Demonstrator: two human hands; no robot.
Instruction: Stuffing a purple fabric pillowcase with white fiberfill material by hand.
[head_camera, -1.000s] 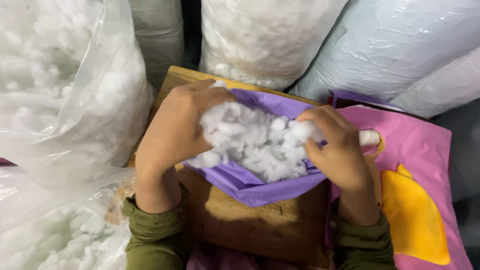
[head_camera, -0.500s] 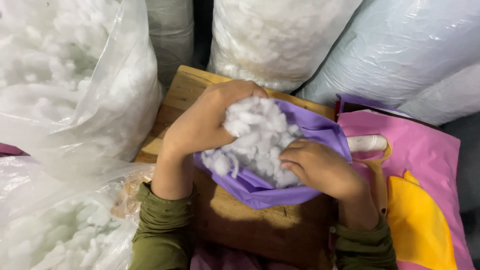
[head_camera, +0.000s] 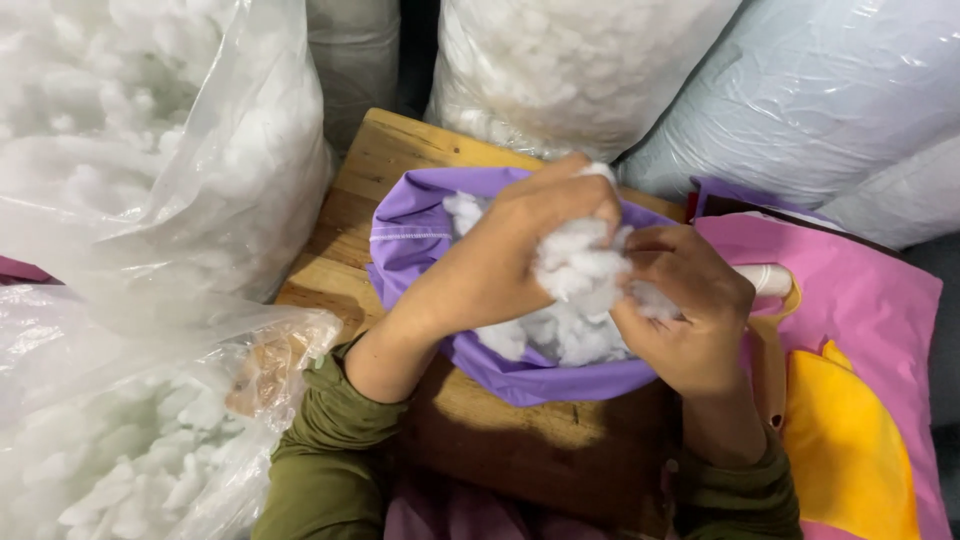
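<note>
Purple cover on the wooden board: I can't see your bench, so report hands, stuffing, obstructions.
Left hand and right hand both gripping white stuffing at purple cover mouth. Stuffing partly in. Clear stuffing bags crowd the left side.

A wooden surface (head_camera: 520, 450) sits in the middle. Clear plastic bags of white fluff (head_camera: 130, 150) crowd its left side, with another such bag (head_camera: 570, 60) standing behind it. A pale blue wrapped bundle (head_camera: 810, 90) leans at the back right. A pink cushion (head_camera: 860, 300) with a yellow patch (head_camera: 850, 450) lies to the right, a white roll (head_camera: 770, 280) resting on it.
</note>
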